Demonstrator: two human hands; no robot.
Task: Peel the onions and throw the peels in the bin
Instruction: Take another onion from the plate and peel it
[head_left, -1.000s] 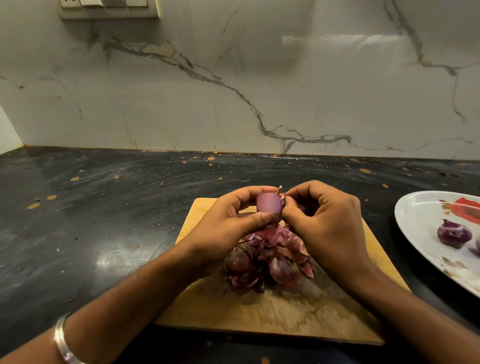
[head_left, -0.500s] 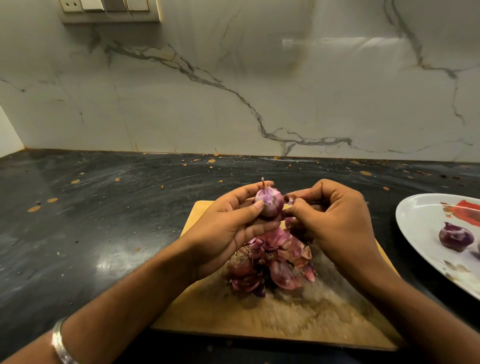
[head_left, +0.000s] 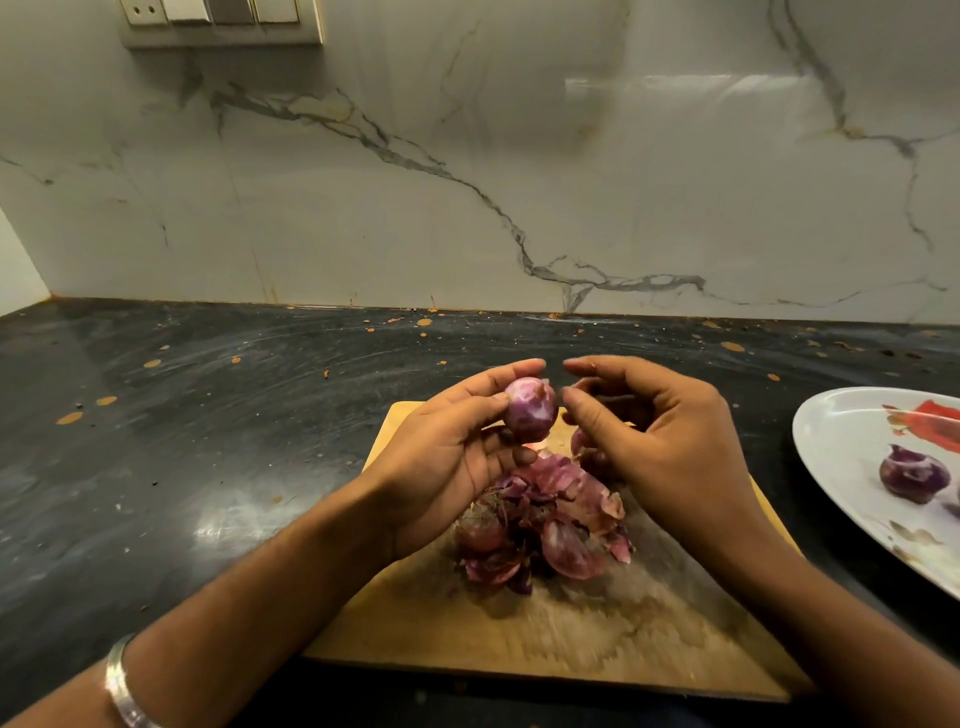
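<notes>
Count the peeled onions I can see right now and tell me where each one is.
2 for certain: one onion in the left hand, held above the cutting board, and one onion on the white plate at right. Others may hide behind the right hand or in the peel pile.

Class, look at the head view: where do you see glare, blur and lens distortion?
Head view: glare streaks the wall and shines on the counter; the right hand and the board are motion-blurred, the onion in the left hand less so; the wide lens stretches the plate.
</notes>
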